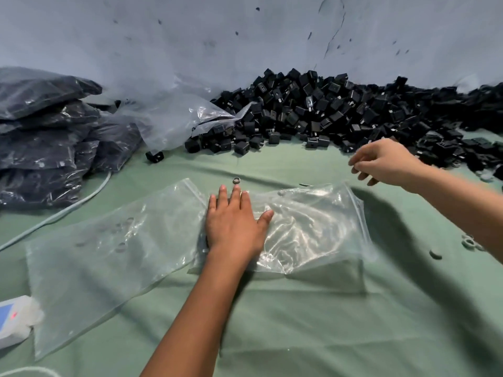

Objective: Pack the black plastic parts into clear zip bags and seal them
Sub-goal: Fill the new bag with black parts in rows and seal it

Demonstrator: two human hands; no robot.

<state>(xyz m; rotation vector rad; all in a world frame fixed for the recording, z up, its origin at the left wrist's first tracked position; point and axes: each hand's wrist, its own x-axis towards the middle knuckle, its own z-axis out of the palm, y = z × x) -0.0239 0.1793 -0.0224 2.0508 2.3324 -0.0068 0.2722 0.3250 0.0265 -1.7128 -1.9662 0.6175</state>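
Note:
Two clear zip bags lie on the green cloth: a flat bag (103,257) at the left and a puffier bag (310,227) in the middle. My left hand (234,221) lies flat with straight fingers where the two bags meet, pressing down on them. My right hand (386,161) hovers above the cloth, fingers loosely curled and holding nothing, just in front of a large heap of black plastic parts (340,110) along the back. No black part shows inside either bag.
Filled bags of black parts (49,137) are stacked at the far left. A crumpled big clear bag (177,115) lies beside the heap. A small grey ring (236,181) sits past my left fingertips; more rings (468,240) lie at the right. A white device (13,319) and its cable (54,216) occupy the left.

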